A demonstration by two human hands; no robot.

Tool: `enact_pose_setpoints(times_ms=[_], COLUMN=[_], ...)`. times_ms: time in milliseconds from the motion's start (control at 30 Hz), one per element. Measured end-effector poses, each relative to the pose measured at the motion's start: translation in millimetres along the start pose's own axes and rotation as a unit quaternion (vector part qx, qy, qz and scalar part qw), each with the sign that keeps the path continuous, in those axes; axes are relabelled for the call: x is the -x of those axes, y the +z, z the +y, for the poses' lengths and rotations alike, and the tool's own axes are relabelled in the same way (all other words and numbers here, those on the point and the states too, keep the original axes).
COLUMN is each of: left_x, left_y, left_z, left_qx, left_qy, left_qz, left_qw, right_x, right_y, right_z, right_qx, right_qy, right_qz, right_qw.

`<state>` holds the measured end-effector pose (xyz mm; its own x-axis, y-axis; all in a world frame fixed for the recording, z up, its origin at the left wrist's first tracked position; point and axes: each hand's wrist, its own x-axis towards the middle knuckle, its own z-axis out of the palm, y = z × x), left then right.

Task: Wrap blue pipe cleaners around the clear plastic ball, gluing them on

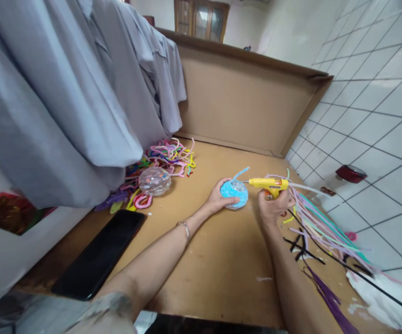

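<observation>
Clear round ball partly wrapped in bright blue pipe cleaner (234, 195): held above the middle of the brown cardboard-coloured tabletop (201, 260); round, with no evident long axis; its loose blue pipe-cleaner end (241, 173) points up and to the right, away from the person.

Left hand (221, 195): closed around the ball's left side, thumb across its lower front.

Yellow hot-glue gun (269, 184): long axis roughly level, nozzle pointing left, its tip at the ball's upper right.

Right hand (273, 204): wrapped around the gun's handle.

Right of the gun: bundle of long pastel and green pipe cleaners (321, 222); short black pipe-cleaner pieces (301, 246); purple strands (328, 297); crumpled white tissue (382, 297).

Left of the hands: clear faceted ball (154, 181), beside a tangled heap of multicoloured pipe cleaners (169, 155); black rectangular phone (100, 254), lying flat, slanted, near the tabletop's left edge.

Behind: upright brown cardboard panel (236, 97). Upper left: hanging grey cloth (117, 79).
</observation>
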<state>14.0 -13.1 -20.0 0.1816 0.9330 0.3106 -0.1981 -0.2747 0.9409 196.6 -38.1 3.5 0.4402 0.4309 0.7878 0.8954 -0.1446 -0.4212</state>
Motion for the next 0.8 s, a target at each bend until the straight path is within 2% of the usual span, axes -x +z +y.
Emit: enact_pose_setpoints(times_ms=[67,233,467,800], left_x=[1,3,4,4], left_y=[0.5,-0.2,-0.2,2.2], left_z=[-1,-1,-1,1], left_qx=[-0.016,-0.07,-0.107,-0.109], left_qy=[0.01,0.034,0.078,0.083], left_qz=[-0.006,-0.015,-0.026,-0.028], left_qw=[1.0,0.997,0.991,0.99], right_x=[-3,-8,-6,-10], right_y=[-7,-21,-24,-29], right_z=[0,-5,-5,-4], right_qx=[-0.004,-0.02,-0.016,-0.009], right_qy=[-0.032,-0.116,-0.15,-0.15], right_qz=[-0.002,-0.063,-0.067,-0.06], right_qw=[0.999,0.991,0.986,0.987])
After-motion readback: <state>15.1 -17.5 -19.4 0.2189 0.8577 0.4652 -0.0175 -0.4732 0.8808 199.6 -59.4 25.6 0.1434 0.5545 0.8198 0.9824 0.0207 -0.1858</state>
